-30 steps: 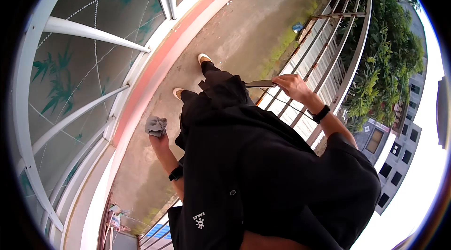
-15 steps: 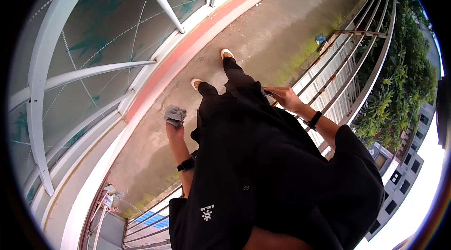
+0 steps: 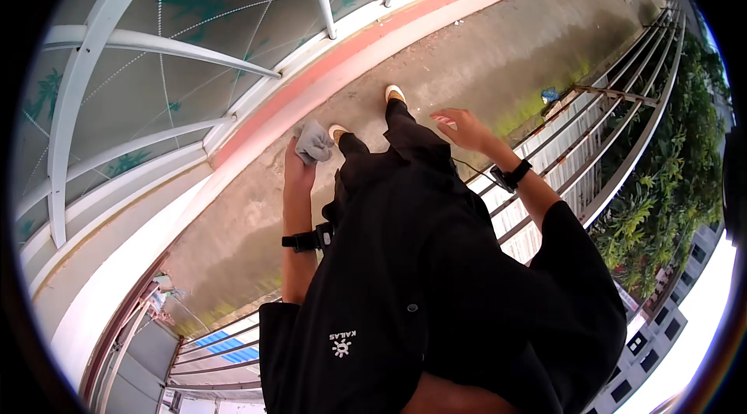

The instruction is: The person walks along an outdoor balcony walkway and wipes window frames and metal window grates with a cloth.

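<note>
My left hand (image 3: 298,170) is closed around a bunched grey cloth (image 3: 314,143), out to the left of my dark trousers (image 3: 412,145). A black strap (image 3: 302,241) goes round that wrist. On the other side, my right hand (image 3: 465,131) hovers above the walkway, off my right thigh, with its fingers stretched out and nothing visible in them. A black wristband (image 3: 513,175) sits on the right wrist. From near my hip a thin dark cord (image 3: 469,168) runs toward that wristband.
White metal bars (image 3: 167,48) stand before patterned glass panes at the left, above a pink ledge (image 3: 334,52). A metal railing (image 3: 580,157) borders the concrete walkway (image 3: 498,48) at right, with green foliage beyond. Blue litter (image 3: 550,94) lies near it.
My right hand has come away from my trouser side and its fingers have straightened. My left hand has carried the grey cloth forward and closer to my legs. The view has shifted slightly.
</note>
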The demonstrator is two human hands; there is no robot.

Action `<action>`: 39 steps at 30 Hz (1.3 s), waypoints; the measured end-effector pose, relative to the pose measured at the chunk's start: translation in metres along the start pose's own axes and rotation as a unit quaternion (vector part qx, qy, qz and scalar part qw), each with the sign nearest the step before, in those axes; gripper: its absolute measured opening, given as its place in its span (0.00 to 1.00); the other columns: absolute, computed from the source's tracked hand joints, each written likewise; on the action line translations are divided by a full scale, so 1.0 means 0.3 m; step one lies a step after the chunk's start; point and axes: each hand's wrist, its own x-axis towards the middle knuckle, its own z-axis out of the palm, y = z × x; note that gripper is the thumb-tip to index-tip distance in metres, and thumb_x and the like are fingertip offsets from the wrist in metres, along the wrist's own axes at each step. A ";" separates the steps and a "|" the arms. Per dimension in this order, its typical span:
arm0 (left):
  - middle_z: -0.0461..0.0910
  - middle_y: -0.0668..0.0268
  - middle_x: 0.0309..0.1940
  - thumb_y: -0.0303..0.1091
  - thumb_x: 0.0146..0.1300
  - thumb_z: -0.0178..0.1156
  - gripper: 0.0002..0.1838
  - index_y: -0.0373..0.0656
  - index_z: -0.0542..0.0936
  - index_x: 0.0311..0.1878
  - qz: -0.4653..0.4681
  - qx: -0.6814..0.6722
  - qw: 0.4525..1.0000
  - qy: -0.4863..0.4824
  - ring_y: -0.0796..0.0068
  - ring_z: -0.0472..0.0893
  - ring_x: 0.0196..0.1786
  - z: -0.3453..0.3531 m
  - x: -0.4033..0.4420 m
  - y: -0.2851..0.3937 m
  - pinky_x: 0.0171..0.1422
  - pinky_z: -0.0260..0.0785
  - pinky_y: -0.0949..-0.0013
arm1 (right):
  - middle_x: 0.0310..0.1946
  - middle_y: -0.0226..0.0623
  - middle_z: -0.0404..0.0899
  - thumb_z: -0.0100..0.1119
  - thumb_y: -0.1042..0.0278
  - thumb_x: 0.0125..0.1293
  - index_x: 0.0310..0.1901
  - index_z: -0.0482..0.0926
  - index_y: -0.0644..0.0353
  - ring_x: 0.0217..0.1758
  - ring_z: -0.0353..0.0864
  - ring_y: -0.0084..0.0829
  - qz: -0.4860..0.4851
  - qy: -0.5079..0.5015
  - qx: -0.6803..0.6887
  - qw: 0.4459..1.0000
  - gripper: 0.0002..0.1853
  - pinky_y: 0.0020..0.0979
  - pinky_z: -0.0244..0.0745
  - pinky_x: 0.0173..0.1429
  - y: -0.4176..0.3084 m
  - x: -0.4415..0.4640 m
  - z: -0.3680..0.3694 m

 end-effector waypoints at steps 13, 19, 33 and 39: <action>0.80 0.63 0.54 0.31 0.73 0.58 0.18 0.36 0.74 0.63 0.154 0.201 0.966 0.057 0.73 0.79 0.57 0.686 0.176 -0.028 0.61 0.71 0.68 | 0.57 0.39 0.79 0.62 0.63 0.75 0.71 0.69 0.60 0.58 0.78 0.27 -0.071 -0.016 0.340 0.938 0.26 0.31 0.75 0.61 -0.276 0.433 0.040; 0.80 0.63 0.53 0.31 0.73 0.59 0.17 0.37 0.75 0.62 0.159 0.215 0.947 0.178 0.74 0.79 0.54 0.680 0.132 0.030 0.58 0.72 0.69 | 0.45 0.33 0.84 0.63 0.66 0.73 0.60 0.80 0.63 0.47 0.81 0.23 -0.076 -0.031 0.270 0.959 0.18 0.27 0.77 0.51 -0.295 0.523 0.052; 0.78 0.72 0.29 0.40 0.71 0.66 0.14 0.39 0.79 0.47 0.194 0.255 0.933 0.164 0.84 0.73 0.31 0.427 0.064 0.222 0.35 0.64 0.73 | 0.50 0.42 0.82 0.71 0.49 0.64 0.62 0.76 0.63 0.52 0.82 0.33 -0.055 -0.103 0.229 0.966 0.32 0.33 0.76 0.56 -0.506 0.606 0.233; 0.81 0.67 0.40 0.39 0.70 0.67 0.15 0.38 0.80 0.51 0.175 0.139 0.969 0.103 0.80 0.76 0.40 0.235 0.097 0.277 0.44 0.69 0.72 | 0.54 0.40 0.82 0.63 0.57 0.71 0.64 0.75 0.67 0.56 0.81 0.32 -0.016 -0.135 0.330 0.934 0.27 0.34 0.76 0.59 -0.535 0.615 0.314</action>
